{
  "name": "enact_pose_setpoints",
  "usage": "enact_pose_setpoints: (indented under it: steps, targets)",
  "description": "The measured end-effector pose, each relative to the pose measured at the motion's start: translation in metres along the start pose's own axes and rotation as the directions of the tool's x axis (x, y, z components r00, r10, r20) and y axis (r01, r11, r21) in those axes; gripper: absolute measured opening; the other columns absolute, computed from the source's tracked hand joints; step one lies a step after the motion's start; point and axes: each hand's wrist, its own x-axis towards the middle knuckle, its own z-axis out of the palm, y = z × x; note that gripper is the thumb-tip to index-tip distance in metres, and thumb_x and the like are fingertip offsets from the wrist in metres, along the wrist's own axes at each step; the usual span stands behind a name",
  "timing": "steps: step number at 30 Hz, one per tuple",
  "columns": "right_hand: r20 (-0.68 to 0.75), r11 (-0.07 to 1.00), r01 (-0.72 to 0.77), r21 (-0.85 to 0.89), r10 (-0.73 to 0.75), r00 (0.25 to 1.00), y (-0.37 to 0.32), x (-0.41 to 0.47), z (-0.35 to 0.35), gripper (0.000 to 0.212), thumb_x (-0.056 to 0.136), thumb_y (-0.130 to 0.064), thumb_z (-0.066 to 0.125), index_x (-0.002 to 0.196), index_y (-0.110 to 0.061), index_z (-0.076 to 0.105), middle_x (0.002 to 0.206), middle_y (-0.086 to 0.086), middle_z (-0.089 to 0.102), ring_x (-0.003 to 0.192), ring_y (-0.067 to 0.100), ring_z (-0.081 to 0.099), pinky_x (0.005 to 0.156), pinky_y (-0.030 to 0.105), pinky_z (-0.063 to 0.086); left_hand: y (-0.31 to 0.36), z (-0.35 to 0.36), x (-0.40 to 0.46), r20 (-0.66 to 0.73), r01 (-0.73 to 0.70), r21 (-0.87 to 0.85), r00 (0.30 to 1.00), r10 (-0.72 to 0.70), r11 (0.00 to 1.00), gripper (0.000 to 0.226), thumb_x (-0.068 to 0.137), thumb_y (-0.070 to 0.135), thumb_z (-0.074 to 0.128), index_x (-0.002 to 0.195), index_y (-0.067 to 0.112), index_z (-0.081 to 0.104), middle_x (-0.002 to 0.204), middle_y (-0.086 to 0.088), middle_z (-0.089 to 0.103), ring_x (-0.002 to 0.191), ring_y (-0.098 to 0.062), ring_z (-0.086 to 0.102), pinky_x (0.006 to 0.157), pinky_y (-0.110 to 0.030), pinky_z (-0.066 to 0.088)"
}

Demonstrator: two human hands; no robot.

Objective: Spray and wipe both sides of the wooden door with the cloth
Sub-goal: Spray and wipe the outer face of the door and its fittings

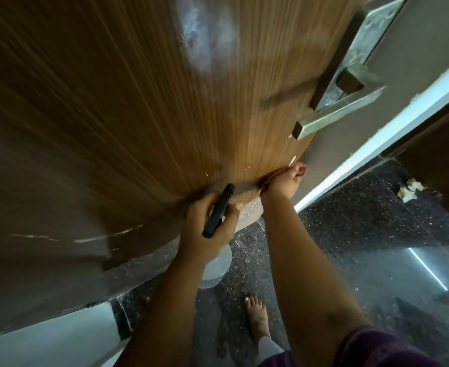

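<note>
**A:** Door status? Brown wood-grain door [138, 102] fills the upper left of the head view, seen steeply from above, its free edge to the right by the handle.

**B:** Partway, my read. 1 pale foamy spray patch [202, 30] sits high on the face, unwiped. Flecks also on the square brushed-metal lever handle [334, 112] and its plate. Wiping is going on low down, near the bottom by the free edge.

**A:** Hands?

**B:** Right hand [287, 181] presses a reddish cloth [301, 169] flat against the door's lower part; the cloth is mostly hidden under the hand, fingers blurred, so I cannot tell whether they are curled round it. Left hand [207, 221] is wrapped around the black trigger head of a white plastic spray bottle [215, 263], held just beside the door, nozzle toward it.

**A:** Left to do?

**B:** Upper patch and handle area on this face, judging by the residue. Other face is not visible, so I cannot tell its state.

**A:** Counts?

**B:** 1 door, 1 handle, 1 cloth, 1 bottle, 2 hands, 1 bare foot [256, 313] on the dark speckled stone floor [363, 221], 1 crumpled pale scrap [408, 190] on the floor at right.
</note>
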Motion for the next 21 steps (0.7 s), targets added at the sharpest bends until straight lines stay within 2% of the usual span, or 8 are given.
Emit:
enact_pose_setpoints:
  steps: [3, 5, 7, 9, 11, 13, 17, 21]
  targets:
    - [0.102, 0.963, -0.268, -0.033, 0.270, 0.958, 0.049, -0.018, 0.000, 0.062, 0.100, -0.060, 0.031, 0.130, -0.011, 0.055, 0.116, 0.006, 0.065, 0.116, 0.032, 0.059, 0.094, 0.039, 0.048, -0.009, -0.007, -0.005, -0.023, 0.021, 0.055, 1.000, -0.020, 0.998, 0.030, 0.082, 0.040, 0.068, 0.074, 0.011, 0.066, 0.063, -0.004, 0.067, 0.059, -0.018, 0.065, 0.059, -0.041, 0.052]
    - [0.162, 0.945, -0.290, -0.154, 0.313, 0.936, 0.068, -0.043, -0.005, 0.055, 0.105, -0.048, 0.032, 0.137, -0.006, 0.049, 0.124, 0.013, 0.059, 0.119, 0.035, 0.055, 0.094, 0.039, 0.044, -0.013, -0.012, -0.008, -0.018, 0.019, 0.085, 1.000, -0.017, 0.996, 0.028, 0.082, 0.040, 0.068, 0.075, 0.012, 0.067, 0.063, -0.002, 0.067, 0.061, -0.015, 0.066, 0.058, -0.034, 0.052]
    - [0.149, 0.964, -0.188, -0.189, 0.218, 0.965, 0.065, -0.052, -0.006, 0.049, 0.106, -0.040, 0.033, 0.142, -0.009, 0.044, 0.132, 0.012, 0.056, 0.112, 0.033, 0.059, 0.090, 0.037, 0.044, -0.015, -0.016, -0.013, -0.018, 0.014, 0.069, 1.000, -0.013, 0.998, 0.023, 0.083, 0.034, 0.070, 0.076, 0.013, 0.067, 0.062, 0.001, 0.066, 0.061, -0.011, 0.066, 0.055, -0.026, 0.050]
    - [0.104, 0.986, 0.028, -0.164, -0.011, 0.994, 0.053, -0.043, -0.004, 0.052, 0.104, -0.047, 0.035, 0.147, -0.019, 0.042, 0.137, 0.007, 0.056, 0.114, 0.029, 0.060, 0.101, 0.040, 0.046, -0.020, -0.018, -0.014, -0.041, 0.043, 0.068, 0.998, -0.040, 0.997, 0.020, 0.082, 0.027, 0.071, 0.073, 0.010, 0.065, 0.057, 0.000, 0.063, 0.055, -0.013, 0.062, 0.051, -0.024, 0.046]
    - [0.051, 0.932, 0.286, -0.223, -0.282, 0.958, 0.042, -0.028, -0.001, 0.060, 0.099, -0.055, 0.036, 0.150, -0.024, 0.039, 0.146, 0.006, 0.051, 0.130, 0.029, 0.051, 0.111, 0.047, 0.039, -0.024, -0.021, -0.017, -0.071, 0.073, 0.073, 0.995, -0.068, 0.995, 0.024, 0.082, 0.025, 0.071, 0.071, 0.005, 0.063, 0.056, -0.005, 0.060, 0.053, -0.018, 0.057, 0.050, -0.028, 0.043]
    - [0.002, 0.900, 0.364, -0.239, -0.375, 0.927, 0.033, -0.016, 0.002, 0.058, 0.103, -0.048, 0.034, 0.151, -0.017, 0.038, 0.149, 0.010, 0.047, 0.134, 0.032, 0.046, 0.112, 0.042, 0.036, -0.025, -0.021, -0.023, -0.074, 0.069, 0.062, 0.995, -0.064, 0.996, 0.025, 0.084, 0.021, 0.071, 0.070, 0.003, 0.061, 0.054, -0.004, 0.057, 0.049, -0.016, 0.053, 0.049, -0.022, 0.039]
    - [-0.014, 0.975, -0.036, -0.219, 0.033, 0.999, 0.033, 0.006, -0.001, 0.061, 0.103, -0.051, 0.031, 0.150, -0.013, 0.037, 0.146, 0.012, 0.049, 0.131, 0.035, 0.048, 0.110, 0.046, 0.039, -0.027, -0.024, -0.039, -0.081, 0.094, 0.003, 0.992, -0.094, 0.996, 0.022, 0.085, 0.021, 0.070, 0.068, 0.010, 0.059, 0.051, 0.009, 0.054, 0.045, -0.005, 0.051, 0.050, -0.012, 0.036]
    - [0.091, 0.973, 0.021, -0.228, 0.000, 0.996, 0.040, -0.009, -0.010, 0.058, 0.103, -0.050, 0.034, 0.152, -0.020, 0.034, 0.146, 0.009, 0.048, 0.130, 0.034, 0.048, 0.110, 0.047, 0.040, -0.035, -0.027, -0.054, -0.108, 0.074, -0.021, 0.991, -0.076, 0.997, 0.023, 0.085, 0.026, 0.068, 0.069, 0.010, 0.061, 0.056, -0.001, 0.057, 0.049, -0.010, 0.053, 0.050, -0.020, 0.040]
